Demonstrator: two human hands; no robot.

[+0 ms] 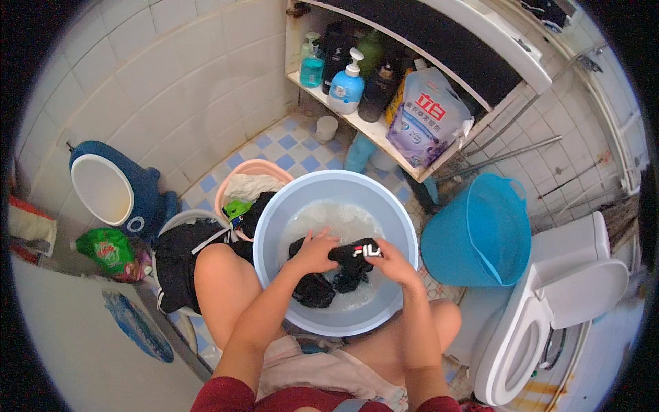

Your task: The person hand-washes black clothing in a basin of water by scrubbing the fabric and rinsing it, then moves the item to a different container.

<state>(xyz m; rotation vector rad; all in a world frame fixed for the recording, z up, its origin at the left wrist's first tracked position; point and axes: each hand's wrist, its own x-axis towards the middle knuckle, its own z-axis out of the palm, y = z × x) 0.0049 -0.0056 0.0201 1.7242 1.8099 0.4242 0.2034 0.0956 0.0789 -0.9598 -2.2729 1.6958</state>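
Note:
A light-blue basin (276,206) sits between my knees, holding cloudy, sudsy water (334,216). In it lies a wet black garment (314,291) with a white and red print near its upper right edge. My right hand (394,263) is closed on the garment beside that print, thumb on top, at the basin's right side. My left hand (315,252) rests over the garment's left part with its fingers spread. The garment is bunched, and part of it is under water, so its kind cannot be made out.
An orange-pink basin (237,169) and a tub of black clothes (180,248) stand at left. To the right are a blue bucket (467,240) and a white toilet (516,353). A shelf (375,128) with pump bottles and a detergent pouch (429,113) is ahead.

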